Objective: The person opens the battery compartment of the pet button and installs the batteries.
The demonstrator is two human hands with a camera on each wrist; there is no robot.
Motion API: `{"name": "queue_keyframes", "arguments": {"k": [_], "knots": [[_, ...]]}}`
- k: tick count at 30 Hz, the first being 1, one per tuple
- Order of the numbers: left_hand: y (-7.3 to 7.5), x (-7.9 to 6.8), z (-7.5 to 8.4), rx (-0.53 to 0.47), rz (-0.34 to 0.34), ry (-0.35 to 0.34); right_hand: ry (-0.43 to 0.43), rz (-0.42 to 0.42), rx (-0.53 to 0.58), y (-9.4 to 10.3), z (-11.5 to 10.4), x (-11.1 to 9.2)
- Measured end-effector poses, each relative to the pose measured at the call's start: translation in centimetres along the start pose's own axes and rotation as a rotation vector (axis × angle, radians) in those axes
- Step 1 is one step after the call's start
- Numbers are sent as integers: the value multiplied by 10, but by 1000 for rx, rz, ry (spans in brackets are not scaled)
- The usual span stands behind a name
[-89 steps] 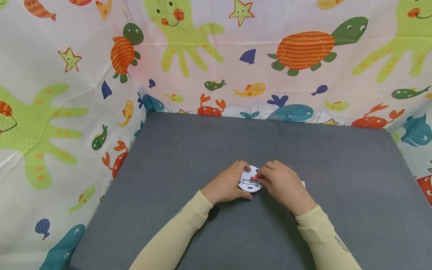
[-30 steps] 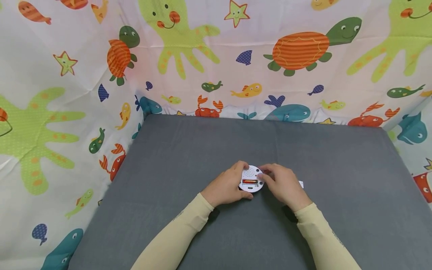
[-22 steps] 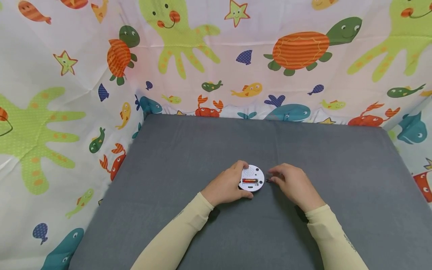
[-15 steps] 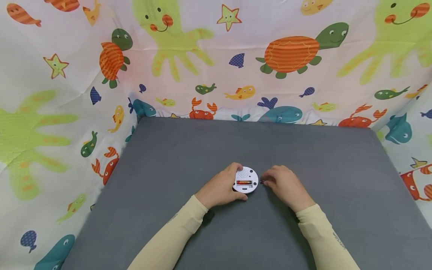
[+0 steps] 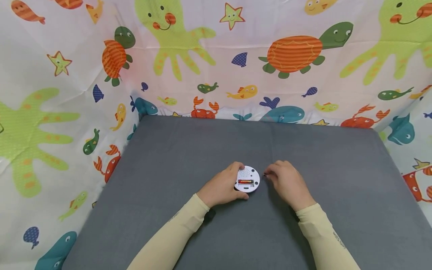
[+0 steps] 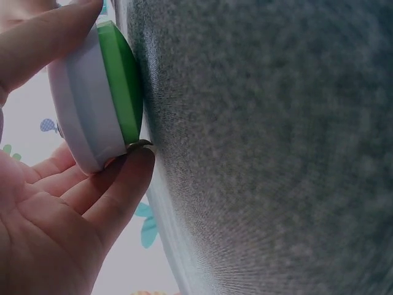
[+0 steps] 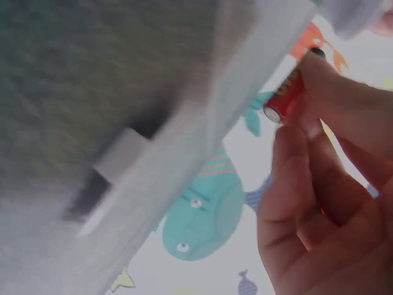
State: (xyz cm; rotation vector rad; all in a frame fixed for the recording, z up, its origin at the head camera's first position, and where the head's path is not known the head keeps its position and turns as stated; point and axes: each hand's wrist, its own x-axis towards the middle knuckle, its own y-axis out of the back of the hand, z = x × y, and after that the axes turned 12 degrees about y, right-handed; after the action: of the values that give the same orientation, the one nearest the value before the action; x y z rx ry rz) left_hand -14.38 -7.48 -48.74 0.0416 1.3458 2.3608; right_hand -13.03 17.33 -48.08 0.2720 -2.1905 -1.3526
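A round white device [image 5: 249, 173] with a green base [image 6: 121, 83] stands on the grey table, its open battery compartment facing up. One red battery [image 5: 245, 182] lies inside that compartment, with a bare slot beside it. My left hand [image 5: 221, 186] grips the device from the left, fingers at the far rim and thumb at the near one. Just right of the device, apart from it, my right hand [image 5: 287, 183] pinches a second red battery [image 7: 287, 97] between thumb and fingers. In the head view, only a dark tip of this battery shows.
A blurred white and black object [image 7: 123, 153] lies on the table in the right wrist view; the right arm hides it in the head view. A cloth [image 5: 189, 67] printed with sea animals hangs behind the grey table [image 5: 189, 150] and along its sides.
Three seconds ago my right hand held a battery over the compartment; one now lies inside. My right hand has since moved right, off the device, and holds another battery. The left grip has stayed.
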Motion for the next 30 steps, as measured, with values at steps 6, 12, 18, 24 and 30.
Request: {"name": "queue_keyframes", "arguments": {"k": [6,12,18,24,30], "knots": [[0,-5,-2,12,-8,-7,77,99,59,-1,-27,4],[0,-5,-3,8,-3,-50,201,90,126,-11,-50,6],[4,-3,0,-7,-4,-67,213,78,137,-18,-54,7],[5,-3,-1,-12,-11,-81,244,79,135,-24,-55,9],[3,-2,-2,8,-10,-75,237,69,125,-26,-56,8]]}}
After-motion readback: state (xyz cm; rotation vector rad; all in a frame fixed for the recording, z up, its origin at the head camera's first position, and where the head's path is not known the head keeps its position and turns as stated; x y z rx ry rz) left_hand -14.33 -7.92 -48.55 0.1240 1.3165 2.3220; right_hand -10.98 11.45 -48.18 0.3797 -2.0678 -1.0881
